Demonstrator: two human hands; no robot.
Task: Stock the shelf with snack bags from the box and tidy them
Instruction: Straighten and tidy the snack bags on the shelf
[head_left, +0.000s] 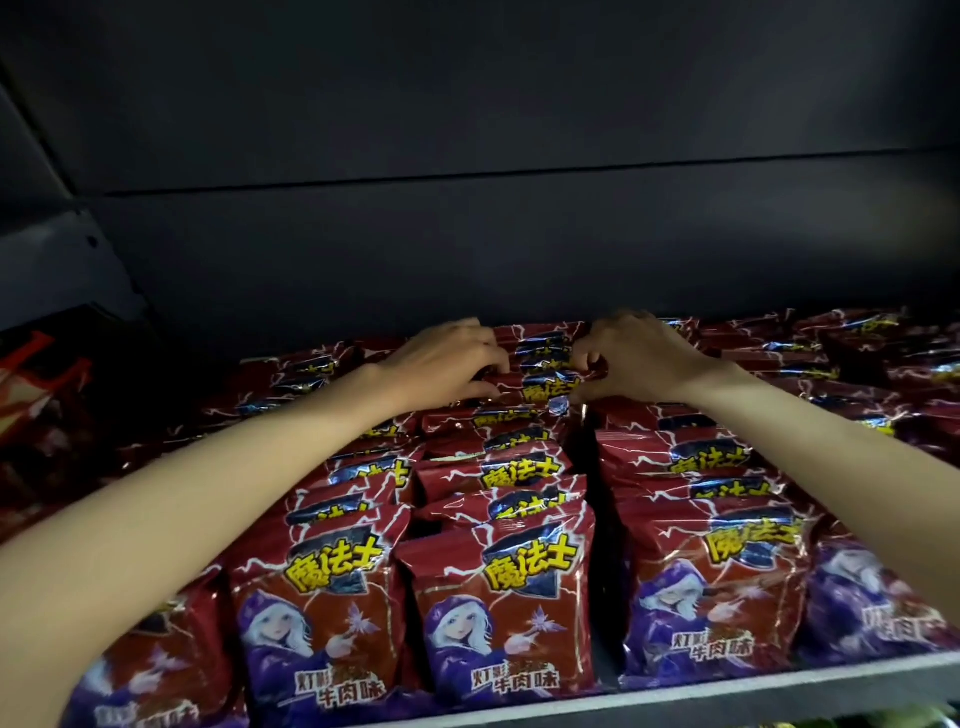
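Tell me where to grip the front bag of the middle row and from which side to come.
Pinch the crimped top edge of the front bag from above and in front. It stands upright with neighbours close on both sides and another bag right behind, so only its top seam is free for fingers.

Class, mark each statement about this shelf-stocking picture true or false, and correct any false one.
1. Both hands reach to the back of the middle row. True: the left hand and right hand grip a back bag.
2. The snack bags are green. False: they are red, with yellow lettering.
3. The bags stand in rows running front to back. True.
4. The front middle bag lies flat, face down. False: it stands upright, face forward.
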